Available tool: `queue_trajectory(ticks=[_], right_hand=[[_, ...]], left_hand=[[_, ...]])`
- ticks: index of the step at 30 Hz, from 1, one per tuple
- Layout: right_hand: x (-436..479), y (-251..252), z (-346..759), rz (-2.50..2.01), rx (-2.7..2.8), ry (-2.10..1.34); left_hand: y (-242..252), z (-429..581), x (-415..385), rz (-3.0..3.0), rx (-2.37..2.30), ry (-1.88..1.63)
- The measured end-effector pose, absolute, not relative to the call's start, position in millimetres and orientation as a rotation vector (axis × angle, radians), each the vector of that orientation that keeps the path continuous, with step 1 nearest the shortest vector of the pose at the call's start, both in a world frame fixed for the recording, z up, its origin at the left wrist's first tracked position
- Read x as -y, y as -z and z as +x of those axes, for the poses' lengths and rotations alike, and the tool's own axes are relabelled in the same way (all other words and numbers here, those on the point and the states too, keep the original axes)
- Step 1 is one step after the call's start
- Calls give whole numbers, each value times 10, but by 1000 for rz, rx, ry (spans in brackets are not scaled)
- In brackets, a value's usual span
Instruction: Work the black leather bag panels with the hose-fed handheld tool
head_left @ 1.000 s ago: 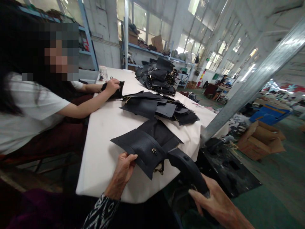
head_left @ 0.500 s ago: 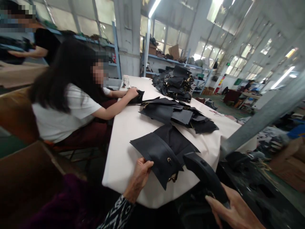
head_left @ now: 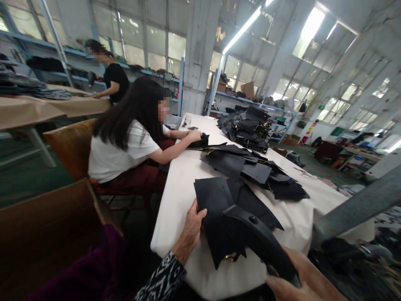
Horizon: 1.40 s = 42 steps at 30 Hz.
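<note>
Two hands are working at lower centre: the left hand (head_left: 191, 228) is holding a panel (head_left: 213, 200), the right hand (head_left: 297, 276) a tool (head_left: 258, 230). The panel is sitting just below frame centre, over the near part of the white table (head_left: 173, 219); cannot tell how much of it is touching. It is looking black, smooth and dull, with straight edges, pointed corners and thin layers showing along the top. A gold fitting (head_left: 230, 257) is poking out at its bottom end. Another black piece (head_left: 260, 205) is spreading out to its right, partly covered by the tool.

The left hand is coming up from bottom centre in a patterned sleeve (head_left: 164, 276), leaning right, and is pinching the panel's left edge closed, thumb on top, fingers mostly hidden. The right hand is reaching in from lower right, fingers closing around the tool's lower end; the grip is partly cut off by the frame. The tool is curving up and left, its tip overlapping the panel; contact is unclear.

A black pile (head_left: 250, 163) is lying right of centre, a taller stack (head_left: 247, 125) behind it. A white-shirted co-worker (head_left: 125, 146) is sitting at left, handling black material (head_left: 202, 141).
</note>
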State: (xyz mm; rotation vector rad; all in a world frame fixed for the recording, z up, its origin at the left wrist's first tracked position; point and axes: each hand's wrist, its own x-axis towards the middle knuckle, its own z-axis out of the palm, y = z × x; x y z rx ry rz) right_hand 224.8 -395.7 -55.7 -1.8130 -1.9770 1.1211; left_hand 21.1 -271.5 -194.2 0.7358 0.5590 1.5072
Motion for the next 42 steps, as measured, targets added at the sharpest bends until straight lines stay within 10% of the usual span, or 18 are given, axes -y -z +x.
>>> queue_trajectory(ticks=[21, 30, 42], right_hand=[[3227, 444, 2178, -1592, 1754, -1001], [3409, 857, 2633, -1615, 1715, -1152], [3571, 1001, 3080, -1706, 1641, -1116]], left_hand=[[2026, -238, 2641, 717, -881, -1450], [1758, -239, 2310, 1733, -1719, -1563], [1952, 530, 2021, 2219, -1994, -549]])
